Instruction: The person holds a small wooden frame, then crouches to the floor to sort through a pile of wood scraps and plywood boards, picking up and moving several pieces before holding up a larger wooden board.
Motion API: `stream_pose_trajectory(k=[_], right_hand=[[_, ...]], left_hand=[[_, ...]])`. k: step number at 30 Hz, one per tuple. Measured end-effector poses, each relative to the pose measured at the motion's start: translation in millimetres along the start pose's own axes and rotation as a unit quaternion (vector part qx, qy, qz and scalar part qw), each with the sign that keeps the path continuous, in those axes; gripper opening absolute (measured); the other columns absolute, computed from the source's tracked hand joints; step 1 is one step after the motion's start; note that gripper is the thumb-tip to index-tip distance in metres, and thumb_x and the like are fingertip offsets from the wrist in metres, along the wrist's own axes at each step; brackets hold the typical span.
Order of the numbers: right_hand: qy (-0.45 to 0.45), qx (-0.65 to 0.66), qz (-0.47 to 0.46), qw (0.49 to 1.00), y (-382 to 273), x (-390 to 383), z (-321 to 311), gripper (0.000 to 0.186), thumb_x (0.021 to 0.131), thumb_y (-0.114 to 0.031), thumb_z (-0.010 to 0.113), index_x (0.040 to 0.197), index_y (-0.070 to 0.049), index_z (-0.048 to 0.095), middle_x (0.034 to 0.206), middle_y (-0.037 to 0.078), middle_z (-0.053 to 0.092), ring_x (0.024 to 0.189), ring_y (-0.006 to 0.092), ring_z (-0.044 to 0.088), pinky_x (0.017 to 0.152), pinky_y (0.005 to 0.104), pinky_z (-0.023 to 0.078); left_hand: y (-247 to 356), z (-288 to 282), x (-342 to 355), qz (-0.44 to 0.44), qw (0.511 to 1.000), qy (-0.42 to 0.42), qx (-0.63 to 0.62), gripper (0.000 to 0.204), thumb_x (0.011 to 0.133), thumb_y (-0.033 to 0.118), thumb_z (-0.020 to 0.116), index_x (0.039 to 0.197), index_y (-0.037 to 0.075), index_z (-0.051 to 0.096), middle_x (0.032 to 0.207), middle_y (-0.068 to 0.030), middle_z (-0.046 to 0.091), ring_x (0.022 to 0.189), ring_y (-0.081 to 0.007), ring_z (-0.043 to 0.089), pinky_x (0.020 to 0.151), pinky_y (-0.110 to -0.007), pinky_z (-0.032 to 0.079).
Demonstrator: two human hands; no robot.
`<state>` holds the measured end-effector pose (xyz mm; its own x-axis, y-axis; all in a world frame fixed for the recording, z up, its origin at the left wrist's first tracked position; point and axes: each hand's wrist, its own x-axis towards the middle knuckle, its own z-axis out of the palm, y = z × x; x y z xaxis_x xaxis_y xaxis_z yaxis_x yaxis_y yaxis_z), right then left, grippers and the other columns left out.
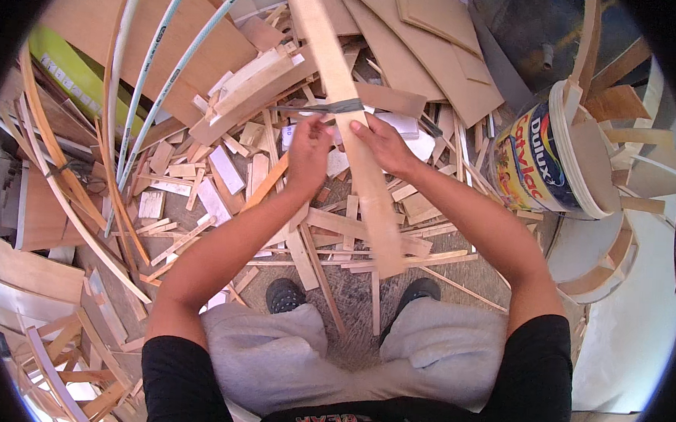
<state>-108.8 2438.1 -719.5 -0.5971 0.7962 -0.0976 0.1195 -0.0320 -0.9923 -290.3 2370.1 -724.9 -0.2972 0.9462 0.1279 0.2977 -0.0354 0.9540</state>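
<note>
A long, pale wooden strip [371, 190] stands slanted in front of me, its lower end blurred above the floor between my feet. A dark grey band [346, 106] wraps round it, and a length of the band stretches off to the left. My right hand [387, 143] grips the strip just below the band, thumb on its face. Close by on the left, my left hand [310, 150] has its fingers curled together under the loose part of the band. What those fingers pinch is too small to make out.
Wood offcuts [219, 168] litter the floor around my feet. Brown boards [430, 55] lie at the back. Bent strips and pale hoses [153, 71] arch up at the left. A paint bucket [543, 157] lies tilted at the right, beside curved wooden pieces [607, 259].
</note>
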Motion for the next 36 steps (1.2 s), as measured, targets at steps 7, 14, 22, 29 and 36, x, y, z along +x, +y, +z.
stream_pose_trajectory(k=[7, 14, 22, 29, 36], right_hand=[[-0.060, -0.267, 0.003, 0.962, -23, -15, -27, 0.049, 0.105, -0.039, 0.051, 0.147, -0.016, 0.043, 0.114, 0.021, 0.071, 0.103, 0.0389, 0.071, 0.095, 0.0504, 0.050], [-0.102, -0.326, 0.021, 0.939, 4, -45, -45, 0.056, 0.103, -0.041, 0.051, 0.154, -0.021, 0.041, 0.123, 0.023, 0.068, 0.116, 0.0420, 0.065, 0.103, 0.0513, 0.048], [-0.158, -0.346, 0.035, 0.924, -6, -72, -59, 0.066, 0.095, -0.048, 0.065, 0.150, -0.014, 0.049, 0.125, 0.020, 0.069, 0.114, 0.0384, 0.067, 0.103, 0.0455, 0.048], [-0.046, -0.367, -0.007, 0.929, -11, -60, -57, 0.074, 0.090, -0.060, 0.067, 0.145, -0.014, 0.053, 0.117, 0.022, 0.071, 0.106, 0.0410, 0.070, 0.096, 0.0478, 0.053], [0.023, -0.412, 0.048, 0.910, 10, -55, -36, 0.082, 0.090, -0.047, 0.071, 0.157, -0.019, 0.033, 0.128, 0.026, 0.065, 0.114, 0.0428, 0.066, 0.098, 0.0501, 0.052]], left_hand=[[12, -34, 51, -0.187, 0.908, 0.150, -0.343, 0.051, 0.096, 0.004, 0.058, 0.143, 0.002, 0.041, 0.131, -0.0128, 0.062, 0.109, -0.0213, 0.062, 0.089, -0.034, 0.050], [-1, -92, 87, -0.042, 0.952, 0.227, -0.202, 0.065, 0.096, 0.002, 0.052, 0.158, 0.005, 0.034, 0.158, -0.0184, 0.043, 0.138, -0.0265, 0.050, 0.099, -0.036, 0.049], [-46, -154, 80, -0.047, 0.990, 0.136, 0.006, 0.045, 0.098, 0.013, 0.058, 0.142, 0.002, 0.055, 0.144, -0.0181, 0.057, 0.131, -0.0287, 0.055, 0.110, -0.040, 0.042], [-60, -143, 33, 0.126, 0.936, 0.002, 0.329, 0.019, 0.094, 0.017, 0.064, 0.106, 0.004, 0.069, 0.100, -0.0184, 0.071, 0.095, -0.0377, 0.068, 0.088, -0.046, 0.053], [-100, -136, -15, 0.066, 0.879, -0.163, 0.443, 0.037, 0.091, 0.022, 0.066, 0.124, 0.006, 0.062, 0.118, -0.0211, 0.065, 0.114, -0.0405, 0.063, 0.099, -0.047, 0.051]])
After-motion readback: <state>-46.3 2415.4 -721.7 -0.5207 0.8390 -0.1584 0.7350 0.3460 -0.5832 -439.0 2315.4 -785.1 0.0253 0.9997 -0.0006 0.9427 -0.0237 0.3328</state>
